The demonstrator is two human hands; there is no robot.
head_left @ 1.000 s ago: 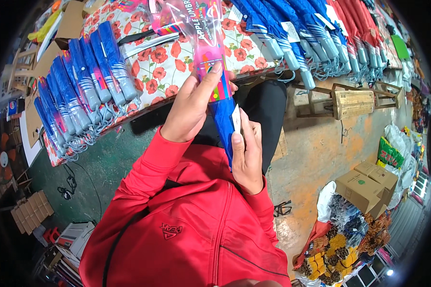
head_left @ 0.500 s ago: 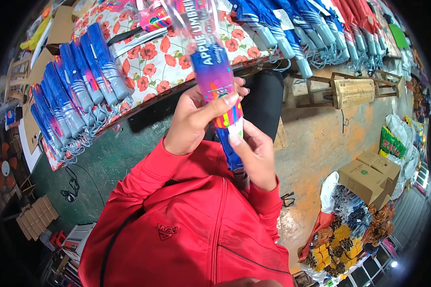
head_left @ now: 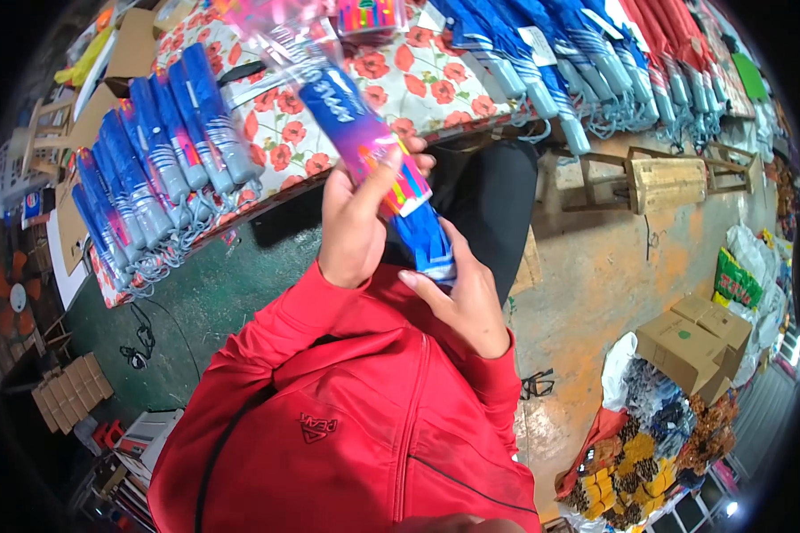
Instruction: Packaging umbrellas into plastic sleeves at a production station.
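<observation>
I am gripping a folded blue umbrella (head_left: 422, 242) in front of my chest. My left hand (head_left: 357, 222) is closing around its upper part, where a clear printed plastic sleeve (head_left: 347, 115) is covering it, thumb pressing on the colourful band. My right hand (head_left: 462, 298) is cupping the lower end, fingers curled round it. Beyond my hands, rows of blue folded umbrellas (head_left: 156, 169) are lying on the bench (head_left: 400, 84) with its poppy-patterned cloth.
</observation>
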